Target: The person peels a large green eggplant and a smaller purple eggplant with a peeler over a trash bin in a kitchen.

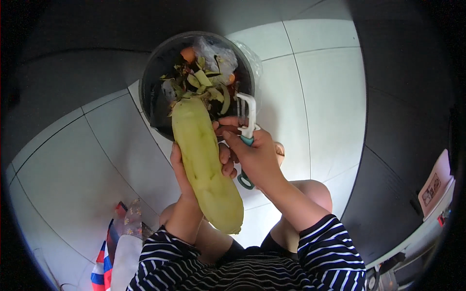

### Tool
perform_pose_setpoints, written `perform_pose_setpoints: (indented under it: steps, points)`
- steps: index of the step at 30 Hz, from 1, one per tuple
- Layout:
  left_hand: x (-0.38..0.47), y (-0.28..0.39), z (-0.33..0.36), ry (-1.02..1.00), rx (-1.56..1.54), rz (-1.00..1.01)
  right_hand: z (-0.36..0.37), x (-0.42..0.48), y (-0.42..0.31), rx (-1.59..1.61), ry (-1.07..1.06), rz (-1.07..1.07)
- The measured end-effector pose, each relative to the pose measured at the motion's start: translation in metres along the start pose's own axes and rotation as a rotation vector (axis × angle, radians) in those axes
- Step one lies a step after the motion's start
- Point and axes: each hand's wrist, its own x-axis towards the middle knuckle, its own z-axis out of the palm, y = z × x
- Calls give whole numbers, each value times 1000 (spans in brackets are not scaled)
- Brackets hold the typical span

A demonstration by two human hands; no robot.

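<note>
A long, pale green peeled gourd (205, 163) lies slantwise in my left hand (185, 183), the thumb on its left side and the fingers wrapped round to its right. Its far end reaches over a dark round bin (145, 87), and its near end points toward my lap. My right hand (258, 156) grips a vegetable peeler (251, 112) with a white head and a teal handle. The peeler's head points up, beside the gourd and apart from it. Below my right hand shows the handle's green looped end. My right fingertips are close to the gourd; whether they touch it I cannot tell.
Inside the bin are green peelings (202, 78), crumpled clear plastic (222, 54) and orange scraps (188, 54). The bin stands on pale floor tiles (287, 80) between dark surfaces. Coloured bags or cloths (125, 240) are at lower left; a pink printed sheet (435, 185) is at right.
</note>
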Motion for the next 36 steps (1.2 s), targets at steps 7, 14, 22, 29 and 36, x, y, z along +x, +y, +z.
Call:
perform_pose_setpoints:
  steps: [7, 14, 22, 29, 36]
  points:
    - [-16, -25, -27, -451, -505, -138, 6, -34, 31, -43, 85, -273]
    - [-43, -26, 6, -660, -453, -171, 26, -57, 4, 122, 71, -425]
    - [-88, -9, 62, -718, -700, -377, 66, -85, -45, 87, 143, -438]
    - [-128, 0, 101, -698, -898, -330, 99, -100, -61, -38, 223, -553]
    - [-179, 15, 136, -619, -1109, -270, 136, -116, -73, 192, 203, -257]
